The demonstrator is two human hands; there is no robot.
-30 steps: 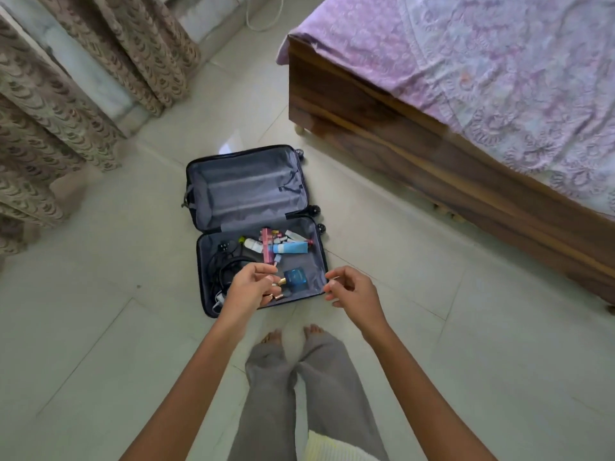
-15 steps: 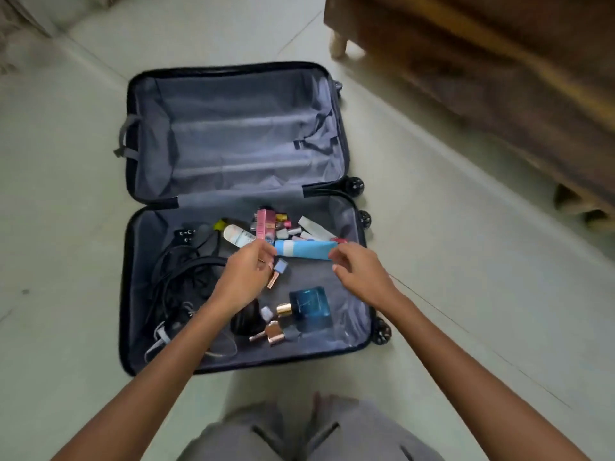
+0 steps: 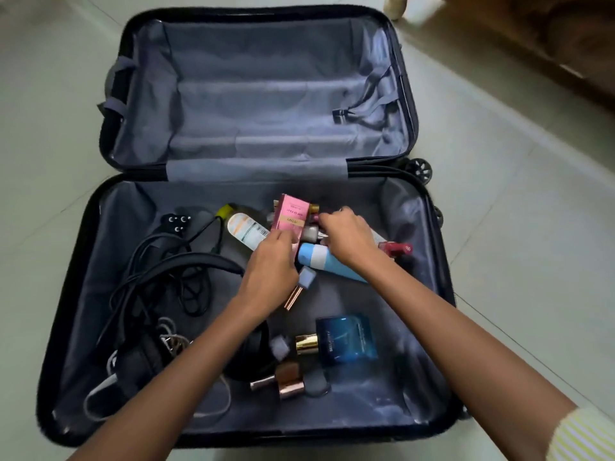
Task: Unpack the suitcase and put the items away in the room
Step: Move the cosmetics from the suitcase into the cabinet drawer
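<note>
The suitcase (image 3: 352,410) lies open on the floor (image 3: 519,227), and you reach with both hands into its near half. Your left hand (image 3: 271,274) has its fingers curled on the lower end of the pink box (image 3: 291,216) and pinches it. Your right hand (image 3: 349,237) is just beside it, fingers bent down among small bottles; I cannot tell if it holds one. The blue tube (image 3: 319,257) lies under your right wrist. The cables (image 3: 159,281) are at the left, and the perfume (image 3: 346,339) is near the front edge.
</note>
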